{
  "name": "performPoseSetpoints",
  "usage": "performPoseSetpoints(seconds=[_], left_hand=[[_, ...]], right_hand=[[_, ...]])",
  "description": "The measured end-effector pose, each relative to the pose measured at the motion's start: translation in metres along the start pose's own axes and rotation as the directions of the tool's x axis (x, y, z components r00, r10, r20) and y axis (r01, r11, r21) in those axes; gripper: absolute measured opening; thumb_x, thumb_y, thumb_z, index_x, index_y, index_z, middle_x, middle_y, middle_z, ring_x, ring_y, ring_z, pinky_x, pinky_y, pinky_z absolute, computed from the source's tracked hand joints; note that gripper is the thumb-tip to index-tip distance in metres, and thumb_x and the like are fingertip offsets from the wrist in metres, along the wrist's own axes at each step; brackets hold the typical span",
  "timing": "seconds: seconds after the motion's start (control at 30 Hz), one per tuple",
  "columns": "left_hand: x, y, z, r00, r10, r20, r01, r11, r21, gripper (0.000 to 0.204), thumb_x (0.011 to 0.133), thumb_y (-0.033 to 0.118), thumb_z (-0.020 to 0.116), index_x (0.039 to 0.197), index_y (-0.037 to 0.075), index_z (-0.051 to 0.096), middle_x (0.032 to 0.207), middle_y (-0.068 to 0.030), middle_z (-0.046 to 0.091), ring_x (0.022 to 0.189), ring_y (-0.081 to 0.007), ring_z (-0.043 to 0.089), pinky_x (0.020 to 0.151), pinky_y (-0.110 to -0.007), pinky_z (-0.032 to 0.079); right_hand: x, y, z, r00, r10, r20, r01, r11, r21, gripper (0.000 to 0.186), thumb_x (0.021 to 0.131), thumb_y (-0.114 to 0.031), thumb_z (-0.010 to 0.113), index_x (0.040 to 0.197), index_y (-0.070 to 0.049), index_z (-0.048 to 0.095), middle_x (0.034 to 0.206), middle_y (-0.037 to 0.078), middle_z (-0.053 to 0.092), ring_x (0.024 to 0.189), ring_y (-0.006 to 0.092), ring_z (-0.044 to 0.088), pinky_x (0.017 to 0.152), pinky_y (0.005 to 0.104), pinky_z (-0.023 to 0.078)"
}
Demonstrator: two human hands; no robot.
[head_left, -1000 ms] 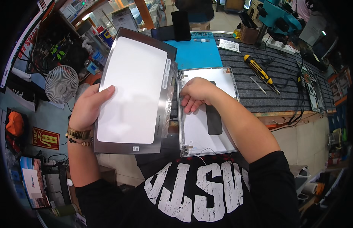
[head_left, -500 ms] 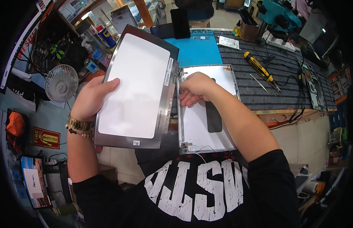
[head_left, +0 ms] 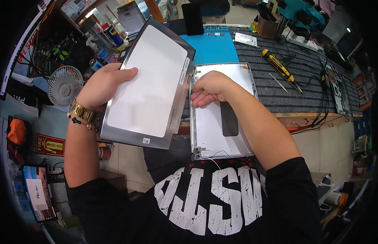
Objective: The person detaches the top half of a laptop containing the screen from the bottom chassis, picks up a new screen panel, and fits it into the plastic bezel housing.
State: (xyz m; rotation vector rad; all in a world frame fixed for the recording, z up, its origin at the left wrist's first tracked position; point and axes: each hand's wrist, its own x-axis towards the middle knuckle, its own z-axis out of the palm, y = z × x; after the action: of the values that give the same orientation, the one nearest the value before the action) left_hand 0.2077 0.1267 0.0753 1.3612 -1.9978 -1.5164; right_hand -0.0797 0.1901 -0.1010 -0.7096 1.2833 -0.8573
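My left hand (head_left: 103,84) grips the left edge of a flat display panel (head_left: 150,83), white-backed with a grey frame, held tilted up off the bench. My right hand (head_left: 209,87) rests with curled fingers on a silver laptop lid shell (head_left: 237,138), which lies flat with its near end hanging over the bench edge toward my chest. A black strip (head_left: 229,118) lies on the shell just below my right hand. Thin wires trail from the shell's near corner.
A blue mat (head_left: 211,46) and a grey ribbed mat (head_left: 294,61) cover the bench. A yellow-handled screwdriver (head_left: 277,65), a thin metal tool (head_left: 278,82) and a circuit board (head_left: 338,91) lie to the right. A small white fan (head_left: 65,85) and spray cans stand left.
My left hand has swung the display panel further up and to the left, away from the shell. My right hand stays on the shell.
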Motion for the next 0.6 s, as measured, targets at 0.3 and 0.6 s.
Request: performPoseSetpoints(seconds=[0.3,0.6], left_hand=[[0.014,0.006,0.005,0.999,0.031,0.012,-0.033,0.975,0.219,0.043,0.103,0.033,0.070,0.111,-0.008,0.073,0.095,-0.0098,0.078,0.077,-0.0150,0.072,0.070,-0.031,0.055],[0.007,0.035,0.023,0.998,0.047,-0.047,-0.019,0.874,0.485,0.039,0.102,0.036,0.073,0.105,-0.003,0.073,0.091,-0.0059,0.075,0.077,-0.0118,0.067,0.069,-0.029,0.052]], right_hand=[[0.007,0.004,0.000,1.000,0.010,0.014,-0.009,0.999,-0.036,0.023,0.097,-0.002,0.067,0.111,0.016,0.065,0.098,0.028,0.076,0.079,0.0348,0.082,0.063,0.0364,0.070],[0.004,0.002,0.004,1.000,0.024,0.000,-0.024,0.992,-0.127,0.026,0.103,-0.009,0.065,0.100,0.016,0.069,0.091,0.025,0.076,0.075,0.0334,0.080,0.063,0.0396,0.067]])
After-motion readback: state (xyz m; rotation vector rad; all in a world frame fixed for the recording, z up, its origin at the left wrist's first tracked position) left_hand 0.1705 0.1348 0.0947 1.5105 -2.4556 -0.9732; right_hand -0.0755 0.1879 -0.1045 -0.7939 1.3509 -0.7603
